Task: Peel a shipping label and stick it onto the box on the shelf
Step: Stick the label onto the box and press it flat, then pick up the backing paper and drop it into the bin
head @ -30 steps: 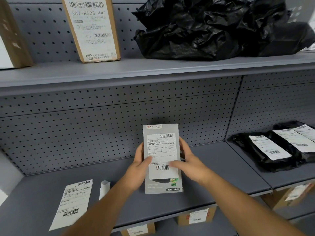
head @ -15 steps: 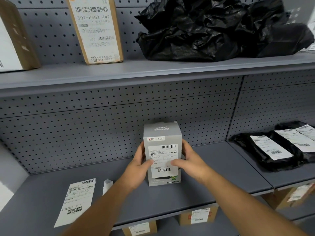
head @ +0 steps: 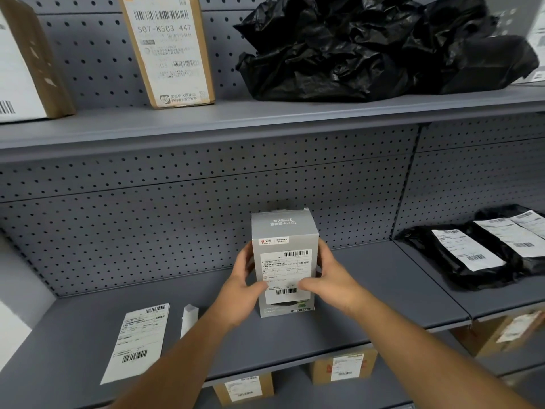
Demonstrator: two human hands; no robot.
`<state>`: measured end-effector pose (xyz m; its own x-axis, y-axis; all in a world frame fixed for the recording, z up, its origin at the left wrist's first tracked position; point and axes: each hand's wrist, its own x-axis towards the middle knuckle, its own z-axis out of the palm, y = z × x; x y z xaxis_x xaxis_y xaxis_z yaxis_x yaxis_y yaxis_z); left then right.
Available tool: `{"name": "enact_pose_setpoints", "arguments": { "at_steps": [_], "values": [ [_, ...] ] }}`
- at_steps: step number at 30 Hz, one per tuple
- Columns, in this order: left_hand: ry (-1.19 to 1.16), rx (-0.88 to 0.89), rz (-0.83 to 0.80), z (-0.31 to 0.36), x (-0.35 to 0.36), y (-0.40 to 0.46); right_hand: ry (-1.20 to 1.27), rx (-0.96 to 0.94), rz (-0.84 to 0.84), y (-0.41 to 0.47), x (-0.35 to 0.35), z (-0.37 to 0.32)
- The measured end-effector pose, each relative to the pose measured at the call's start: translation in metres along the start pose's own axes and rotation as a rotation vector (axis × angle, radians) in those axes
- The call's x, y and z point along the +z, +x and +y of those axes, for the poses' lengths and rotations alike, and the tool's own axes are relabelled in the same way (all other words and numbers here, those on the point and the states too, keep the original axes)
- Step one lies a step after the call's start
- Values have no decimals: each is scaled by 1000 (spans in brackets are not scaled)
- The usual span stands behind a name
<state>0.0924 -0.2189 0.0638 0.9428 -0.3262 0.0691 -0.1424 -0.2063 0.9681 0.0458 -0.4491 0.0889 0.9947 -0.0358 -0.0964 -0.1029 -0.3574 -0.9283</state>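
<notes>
Standing upright now on the shelf (head: 368,293) at 6 o'clock, the box (head: 284,261), tilted back a second ago, carries its label (head: 286,273); left hand (head: 240,287) and right hand (head: 330,280) grip its sides, so sticking looks finished.

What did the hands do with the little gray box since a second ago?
Both hands, left and right, kept hold of the gray box and tipped it upright onto the shelf; its top now shows. The label stayed stuck on its front. The loose label hasn't moved.
</notes>
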Motion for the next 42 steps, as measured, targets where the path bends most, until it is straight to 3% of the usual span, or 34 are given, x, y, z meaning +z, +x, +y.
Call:
{"name": "enact_pose_setpoints", "arguments": {
  "at_steps": [5,11,15,27,35,42],
  "values": [
    [302,-66,12,-4,-7,-14,-140,24,-32,-10,-1,-2],
    [980,-47,121,-16,-21,-49,-631,10,-40,-28,1,24],
    [1219,-125,143,-17,-27,-78,-841,-32,-5,-47,6,29],
    [1216,-318,294,-14,-25,-163,-1019,-57,12,-114,41,35],
    [1189,-423,245,-30,-55,-176,-1078,-140,-30,-114,89,21],
    [1242,-363,171,-49,-83,-164,-1124,-120,-3,-101,128,8]
  ]
}}
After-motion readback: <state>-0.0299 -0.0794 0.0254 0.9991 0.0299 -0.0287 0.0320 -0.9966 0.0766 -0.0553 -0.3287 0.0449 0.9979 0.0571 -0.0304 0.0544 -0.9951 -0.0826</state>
